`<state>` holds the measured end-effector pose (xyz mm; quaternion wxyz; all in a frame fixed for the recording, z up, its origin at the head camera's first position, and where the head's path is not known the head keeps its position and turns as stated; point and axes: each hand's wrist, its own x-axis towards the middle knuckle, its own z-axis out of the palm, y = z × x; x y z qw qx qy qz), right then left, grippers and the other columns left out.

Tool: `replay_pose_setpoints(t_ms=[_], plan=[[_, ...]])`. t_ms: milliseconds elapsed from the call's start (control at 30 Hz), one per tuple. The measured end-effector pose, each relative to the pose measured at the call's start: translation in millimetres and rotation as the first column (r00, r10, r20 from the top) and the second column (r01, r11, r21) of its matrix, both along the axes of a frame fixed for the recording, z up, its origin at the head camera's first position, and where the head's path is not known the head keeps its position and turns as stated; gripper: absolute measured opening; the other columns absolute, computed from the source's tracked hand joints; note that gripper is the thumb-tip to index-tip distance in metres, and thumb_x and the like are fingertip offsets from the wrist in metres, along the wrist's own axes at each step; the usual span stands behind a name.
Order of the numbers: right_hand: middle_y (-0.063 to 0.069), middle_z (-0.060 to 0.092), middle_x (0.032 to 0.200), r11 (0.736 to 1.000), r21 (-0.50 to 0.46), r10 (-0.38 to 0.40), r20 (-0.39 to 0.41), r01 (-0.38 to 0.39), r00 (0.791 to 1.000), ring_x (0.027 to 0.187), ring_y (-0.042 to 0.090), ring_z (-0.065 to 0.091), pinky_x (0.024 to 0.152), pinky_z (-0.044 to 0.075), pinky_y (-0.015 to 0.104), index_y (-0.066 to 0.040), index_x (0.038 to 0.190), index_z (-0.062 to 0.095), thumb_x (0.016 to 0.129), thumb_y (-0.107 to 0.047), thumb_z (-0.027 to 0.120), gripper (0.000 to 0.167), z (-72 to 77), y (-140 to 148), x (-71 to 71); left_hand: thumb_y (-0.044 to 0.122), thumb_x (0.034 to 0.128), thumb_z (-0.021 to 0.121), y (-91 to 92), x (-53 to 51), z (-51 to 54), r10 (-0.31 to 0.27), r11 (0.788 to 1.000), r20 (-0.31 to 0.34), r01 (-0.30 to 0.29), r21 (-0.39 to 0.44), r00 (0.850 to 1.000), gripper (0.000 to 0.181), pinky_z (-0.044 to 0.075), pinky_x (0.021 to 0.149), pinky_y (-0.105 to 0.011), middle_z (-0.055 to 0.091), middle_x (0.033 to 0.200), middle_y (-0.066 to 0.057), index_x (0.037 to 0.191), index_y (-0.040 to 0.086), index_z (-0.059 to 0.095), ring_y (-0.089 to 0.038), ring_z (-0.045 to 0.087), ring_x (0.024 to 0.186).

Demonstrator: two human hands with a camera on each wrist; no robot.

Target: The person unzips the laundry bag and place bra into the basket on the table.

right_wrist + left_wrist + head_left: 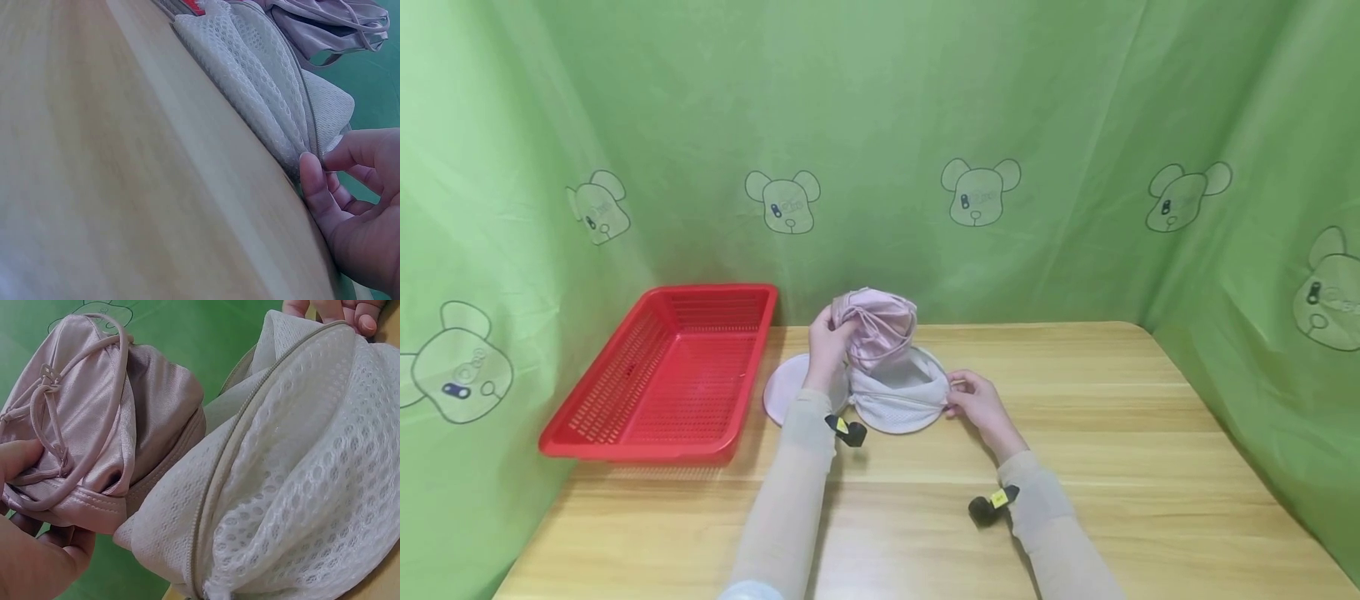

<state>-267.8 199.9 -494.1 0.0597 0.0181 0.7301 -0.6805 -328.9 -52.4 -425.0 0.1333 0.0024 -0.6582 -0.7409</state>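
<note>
My left hand (828, 346) holds a folded pink satin bra (880, 325) with thin straps, thumb on top and fingers beneath. The bra is raised just above the unzipped mouth of a white mesh laundry bag (901, 396). In the left wrist view the bag's zipper (228, 440) curves along the open edge, beside the bra (94, 406). My right hand (981, 406) pinches the bag's right rim between thumb and fingers; the right wrist view shows this grip at the zipper edge of the mesh bag (250, 75). The bag's inside is partly hidden.
A pale round flat piece (784, 390) lies left of the bag, partly behind my left forearm. The red perforated basket (700, 392) stands on the left of the wooden table (1075, 467). Green curtains (880, 100) with bear faces enclose the table's back and sides.
</note>
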Motion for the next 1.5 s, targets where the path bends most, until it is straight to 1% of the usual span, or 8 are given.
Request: replay_pose_setpoints(t_ms=[133, 267, 367, 567, 800, 1100, 1400, 1500], plan=[[0.002, 0.061, 0.087, 1.000, 0.003, -0.001, -0.005, 0.001, 1.000, 0.069, 0.014, 0.061, 0.064, 0.058, 0.025, 0.010, 0.123, 0.050, 0.085, 0.010, 0.054, 0.038, -0.6, 0, -1.5, 0.000, 0.0822, 0.069, 0.7, 1.2, 3.1, 0.018, 1.000, -0.025, -0.018, 0.009, 1.000, 0.033, 0.053, 0.096, -0.033, 0.068, 0.117, -0.015, 0.115, 0.002, 0.065, -0.024, 0.064, 0.105], [0.002, 0.061, 0.087, 1.000, 0.003, 0.004, -0.010, -0.004, 1.000, 0.069, 0.014, 0.062, 0.064, 0.058, 0.025, 0.010, 0.122, 0.050, 0.085, 0.009, 0.054, 0.038, -0.2, 0, -2.3, 0.000, 0.0826, 0.068, -0.7, 0.3, 7.0, 0.007, 1.000, -0.009, -0.007, 0.005, 1.000, 0.036, 0.051, 0.100, -0.036, 0.066, 0.120, -0.018, 0.118, 0.001, 0.064, -0.026, 0.063, 0.108], [0.002, 0.060, 0.088, 1.000, 0.002, 0.006, -0.008, -0.006, 1.000, 0.069, 0.014, 0.061, 0.064, 0.058, 0.025, 0.010, 0.123, 0.050, 0.085, 0.009, 0.053, 0.038, -0.2, 0, -2.5, 0.000, 0.0830, 0.068, -2.5, -1.6, 8.5, 0.004, 1.000, 0.004, -0.004, -0.010, 1.000, 0.037, 0.051, 0.098, -0.034, 0.066, 0.121, -0.019, 0.120, 0.001, 0.063, -0.023, 0.062, 0.106], [0.002, 0.060, 0.087, 1.000, 0.003, 0.007, -0.012, -0.007, 1.000, 0.069, 0.013, 0.061, 0.064, 0.058, 0.024, 0.010, 0.124, 0.050, 0.085, 0.010, 0.053, 0.039, 0.1, -1, -2.0, 0.001, 0.0828, 0.069, -6.2, -4.2, 9.4, 0.024, 0.999, -0.015, -0.025, -0.045, 1.000, 0.036, 0.052, 0.096, -0.035, 0.066, 0.117, -0.021, 0.118, -0.001, 0.063, -0.020, 0.061, 0.099], [0.002, 0.060, 0.087, 1.000, 0.005, 0.001, -0.011, -0.001, 1.000, 0.068, 0.014, 0.062, 0.064, 0.059, 0.025, 0.010, 0.124, 0.050, 0.084, 0.010, 0.053, 0.040, -2.1, 0, -3.1, -0.001, 0.0830, 0.068, -12.8, -3.2, 20.2, 0.019, 1.000, -0.021, -0.020, -0.024, 1.000, 0.036, 0.052, 0.093, -0.030, 0.065, 0.116, -0.021, 0.119, -0.002, 0.063, -0.016, 0.060, 0.097], [0.003, 0.060, 0.088, 1.000, 0.012, 0.004, -0.015, -0.004, 1.000, 0.068, 0.013, 0.061, 0.064, 0.059, 0.025, 0.010, 0.123, 0.050, 0.085, 0.009, 0.053, 0.039, -3.2, 1, -4.3, -0.002, 0.0826, 0.067, -21.9, -1.5, 35.2, 0.021, 1.000, -0.030, -0.020, 0.011, 0.999, 0.034, 0.051, 0.086, -0.022, 0.065, 0.109, -0.013, 0.117, -0.003, 0.063, -0.011, 0.059, 0.092], [0.002, 0.061, 0.088, 1.000, 0.011, 0.006, -0.004, -0.006, 1.000, 0.070, 0.013, 0.062, 0.065, 0.059, 0.025, 0.009, 0.123, 0.050, 0.084, 0.009, 0.053, 0.039, -1.1, -1, -2.3, 0.002, 0.0840, 0.068, -29.1, -2.3, 39.9, 0.009, 1.000, -0.027, -0.009, -0.012, 1.000, 0.038, 0.050, 0.098, -0.032, 0.064, 0.119, -0.018, 0.122, 0.000, 0.061, -0.016, 0.060, 0.100], [0.003, 0.061, 0.088, 1.000, 0.010, 0.007, -0.002, -0.007, 1.000, 0.070, 0.014, 0.062, 0.065, 0.059, 0.025, 0.009, 0.123, 0.050, 0.084, 0.009, 0.053, 0.039, -1.2, -1, -1.8, 0.001, 0.0842, 0.067, -31.3, -2.8, 42.1, 0.015, 1.000, -0.029, -0.016, -0.019, 0.999, 0.037, 0.051, 0.099, -0.034, 0.064, 0.119, -0.019, 0.121, 0.000, 0.061, -0.018, 0.060, 0.100]])
